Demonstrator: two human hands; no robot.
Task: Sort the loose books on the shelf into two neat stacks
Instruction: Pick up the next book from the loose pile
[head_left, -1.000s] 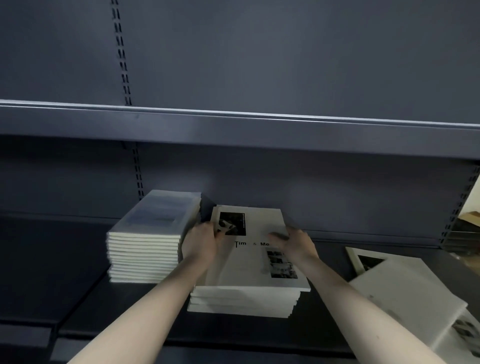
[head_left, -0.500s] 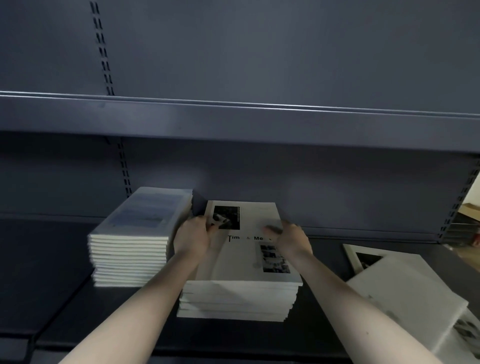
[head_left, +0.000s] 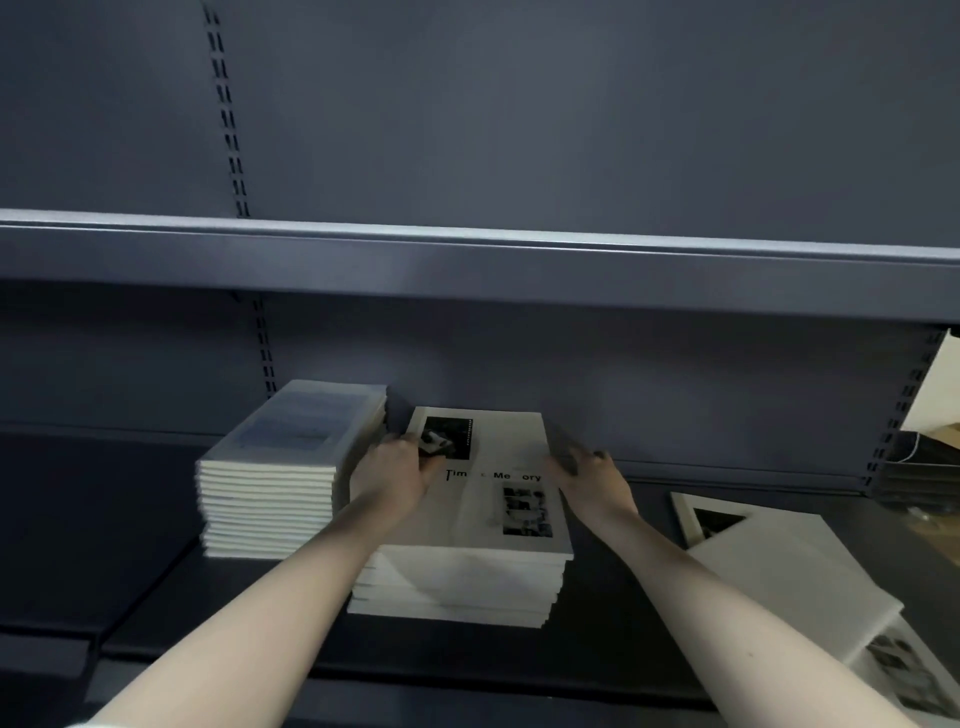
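Note:
Two stacks of white books stand on the dark shelf (head_left: 130, 519). The taller left stack (head_left: 280, 478) has a grey-blue cover on top. The middle stack (head_left: 467, 577) is topped by a white book (head_left: 483, 514) with black photos and black lettering. My left hand (head_left: 392, 475) rests on that book's left edge, thumb on the cover. My right hand (head_left: 592, 483) lies at its right edge with fingers spread over the side. Several loose white books (head_left: 795, 566) lie askew at the right.
An upper shelf (head_left: 467, 260) hangs over the books, leaving limited height. Slotted uprights (head_left: 265, 353) run down the back panel. At the far right a pale box and dark trays (head_left: 924, 457) sit beyond the shelf's end.
My right hand slid from the cover's middle to the book's right edge. The left hand stayed at the left edge. The view shifted slightly.

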